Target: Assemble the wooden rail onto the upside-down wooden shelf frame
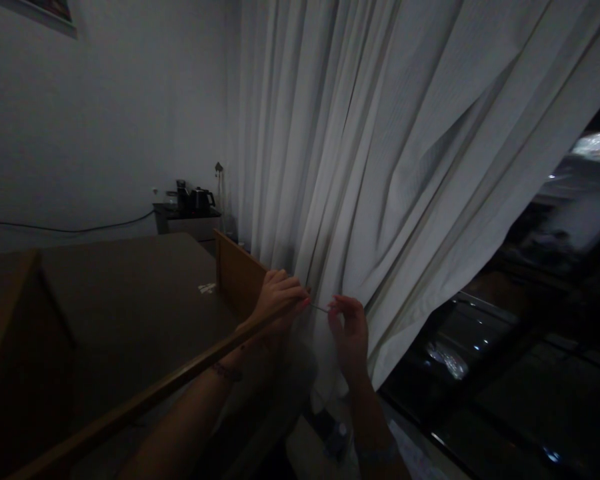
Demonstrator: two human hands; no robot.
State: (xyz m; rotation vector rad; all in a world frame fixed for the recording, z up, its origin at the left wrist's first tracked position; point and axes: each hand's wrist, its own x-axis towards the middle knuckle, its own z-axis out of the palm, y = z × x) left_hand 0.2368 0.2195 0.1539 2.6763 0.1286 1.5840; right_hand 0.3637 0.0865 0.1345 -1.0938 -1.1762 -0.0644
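In the dim head view, my left hand (280, 297) is closed around the far end of a long wooden board (180, 377), which runs up from the lower left. A thin metal rod (320, 308) bridges the small gap between that end and my right hand (350, 327). The fingers of my right hand pinch the rod's outer end. Its inner end meets the board by my left fingertips; the exact contact is too dark to make out. An upright wooden panel (240, 267) stands just beyond my left hand.
White curtains (340, 153) hang close behind both hands, beside a dark window (480, 360). A broad dark surface (130, 293) lies left, with small white scraps (207, 288) on it. Another wooden panel (10, 333) rises at far left. A black kettle (200, 198) stands on a cabinet (185, 221).
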